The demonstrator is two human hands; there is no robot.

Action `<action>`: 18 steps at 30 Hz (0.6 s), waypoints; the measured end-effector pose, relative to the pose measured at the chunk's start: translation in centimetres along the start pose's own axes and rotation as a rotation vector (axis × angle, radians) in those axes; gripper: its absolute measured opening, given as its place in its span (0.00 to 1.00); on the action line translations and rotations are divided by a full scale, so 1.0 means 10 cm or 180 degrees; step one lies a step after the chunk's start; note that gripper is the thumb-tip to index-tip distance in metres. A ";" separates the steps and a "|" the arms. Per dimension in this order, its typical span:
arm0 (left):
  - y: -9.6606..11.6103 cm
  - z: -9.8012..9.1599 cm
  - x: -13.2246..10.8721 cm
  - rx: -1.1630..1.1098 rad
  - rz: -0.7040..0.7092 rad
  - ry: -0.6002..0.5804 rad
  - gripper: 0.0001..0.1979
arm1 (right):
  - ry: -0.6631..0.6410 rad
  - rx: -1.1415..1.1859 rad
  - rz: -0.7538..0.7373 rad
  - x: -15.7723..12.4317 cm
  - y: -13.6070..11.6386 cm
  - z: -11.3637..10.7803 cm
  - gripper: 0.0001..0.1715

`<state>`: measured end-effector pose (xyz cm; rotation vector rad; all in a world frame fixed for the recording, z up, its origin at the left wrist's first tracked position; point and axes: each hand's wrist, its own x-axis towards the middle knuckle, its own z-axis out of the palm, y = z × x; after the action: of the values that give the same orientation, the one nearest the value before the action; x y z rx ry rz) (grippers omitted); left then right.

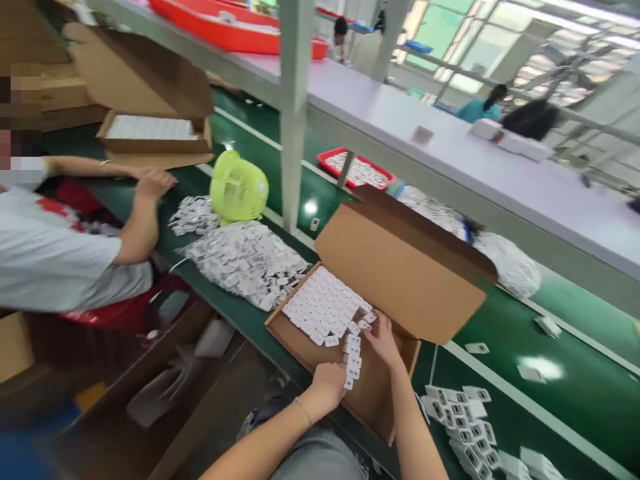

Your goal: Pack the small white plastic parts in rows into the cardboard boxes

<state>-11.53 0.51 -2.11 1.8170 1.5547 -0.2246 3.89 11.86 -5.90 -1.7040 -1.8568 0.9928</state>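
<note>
Where the white row [353, 357] lies in the box [371, 397], its long axis runs from the curled left hand [328, 387], at its near end, toward the right hand [383, 339], fingers bent; neither grip can be told.

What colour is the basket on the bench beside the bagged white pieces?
The basket is bright yellow-green; the head view shows it best.

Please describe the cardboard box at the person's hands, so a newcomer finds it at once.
On the green table, find the bag of small white pieces. Just right of it in the picture stands an open cardboard box, its lid raised. Unlike the box beside the co-worker, this one has the person's left hand and right hand at its white blocks.
</note>
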 end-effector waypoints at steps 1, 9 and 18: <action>0.02 0.02 -0.01 -0.0084 -0.0007 -0.0006 0.17 | -0.0029 0.0053 -0.0161 -0.02 0.05 -0.02 0.31; 0.07 0.19 -0.04 -0.0543 -0.0055 0.0108 0.12 | 0.0711 -0.0312 0.0036 0.04 0.09 0.23 0.39; 0.00 0.12 -0.07 -0.0258 -0.0140 0.0207 0.18 | 0.0312 0.0716 0.0263 0.04 0.12 0.30 0.34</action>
<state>-11.35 -0.79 -2.52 1.7441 1.6265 -0.1220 2.45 11.61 -8.80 -1.6731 -1.5608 1.0856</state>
